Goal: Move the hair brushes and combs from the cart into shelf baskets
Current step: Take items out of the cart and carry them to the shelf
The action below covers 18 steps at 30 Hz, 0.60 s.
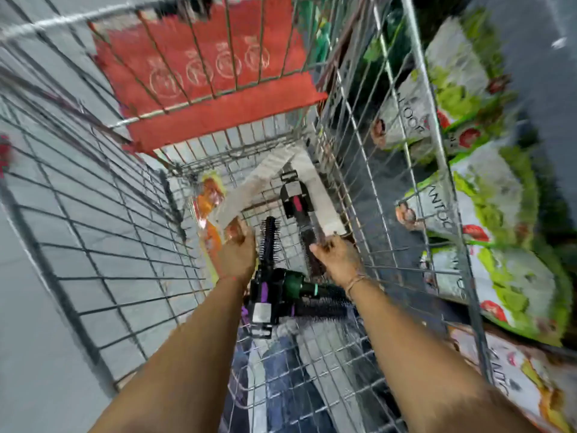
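Both my arms reach down into a wire shopping cart [93, 245]. On its floor stands a black round hair brush [269, 235] with a purple handle. A second black round brush [321, 309] with a green handle lies across it. Farther in lies a packaged black brush with a pink stripe [295, 195]. My left hand [237, 254] is just left of the upright brush and touches an orange-and-clear packet [209, 210]; blur hides its fingers. My right hand [338, 260] curls around a dark brush [309, 242] near the cart's right wall.
A red child-seat flap [218, 89] closes the cart's far end. Green-and-white printed bags [499, 214] are stacked outside the right wall. Grey floor lies to the left. The whole frame is motion-blurred.
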Motion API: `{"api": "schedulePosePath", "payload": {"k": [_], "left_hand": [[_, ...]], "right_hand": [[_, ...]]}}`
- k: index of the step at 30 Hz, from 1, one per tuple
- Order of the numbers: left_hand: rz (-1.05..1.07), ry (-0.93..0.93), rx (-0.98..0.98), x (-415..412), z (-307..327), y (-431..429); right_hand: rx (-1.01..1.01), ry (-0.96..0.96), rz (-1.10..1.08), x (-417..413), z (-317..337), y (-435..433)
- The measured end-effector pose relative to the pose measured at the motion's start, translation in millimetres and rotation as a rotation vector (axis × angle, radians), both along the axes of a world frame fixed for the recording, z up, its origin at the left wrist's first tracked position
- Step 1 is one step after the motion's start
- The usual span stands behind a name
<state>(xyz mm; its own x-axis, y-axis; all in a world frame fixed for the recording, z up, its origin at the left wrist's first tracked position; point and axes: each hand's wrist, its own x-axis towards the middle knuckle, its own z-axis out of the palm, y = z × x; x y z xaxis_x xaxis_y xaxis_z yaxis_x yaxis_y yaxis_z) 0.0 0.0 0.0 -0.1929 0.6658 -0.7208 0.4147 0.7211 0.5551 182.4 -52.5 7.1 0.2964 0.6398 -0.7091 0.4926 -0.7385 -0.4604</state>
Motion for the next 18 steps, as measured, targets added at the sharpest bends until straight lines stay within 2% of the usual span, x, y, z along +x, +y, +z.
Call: {"api": "schedulePosePath", "payload": {"k": [2, 3, 5, 7, 10, 12, 14, 18], "left_hand": [[-0.119, 0.146, 0.054, 7, 9, 9], [-0.159, 0.203, 0.097, 10, 9, 14], [-0.191, 0.193, 0.127, 15, 16, 27], [-0.353, 0.247, 0.256, 18, 16, 33], [-0.806, 0.408, 0.411, 23, 22, 37], [-0.96, 0.421, 0.428, 25, 23, 41], [-0.97, 0.386, 0.433, 29, 25, 48], [-1.06, 0.283, 0.482, 44, 42, 60]], "right_hand": [[-0.023, -0.153, 0.152, 0, -9, 4], [-0.034, -0.168, 0.178, -2, -13, 5], [-0.086, -0.155, 0.176, -10, -18, 7], [-0.063, -0.137, 0.075, -18, -21, 7], [0.069, -0.092, -0.241, -19, 1, 14], [0.168, -0.119, -0.313, -15, 33, 24], [0.242, -0.146, -0.302, -8, 73, 38], [0.226, -0.02, -0.115, 13, 148, 73]]}}
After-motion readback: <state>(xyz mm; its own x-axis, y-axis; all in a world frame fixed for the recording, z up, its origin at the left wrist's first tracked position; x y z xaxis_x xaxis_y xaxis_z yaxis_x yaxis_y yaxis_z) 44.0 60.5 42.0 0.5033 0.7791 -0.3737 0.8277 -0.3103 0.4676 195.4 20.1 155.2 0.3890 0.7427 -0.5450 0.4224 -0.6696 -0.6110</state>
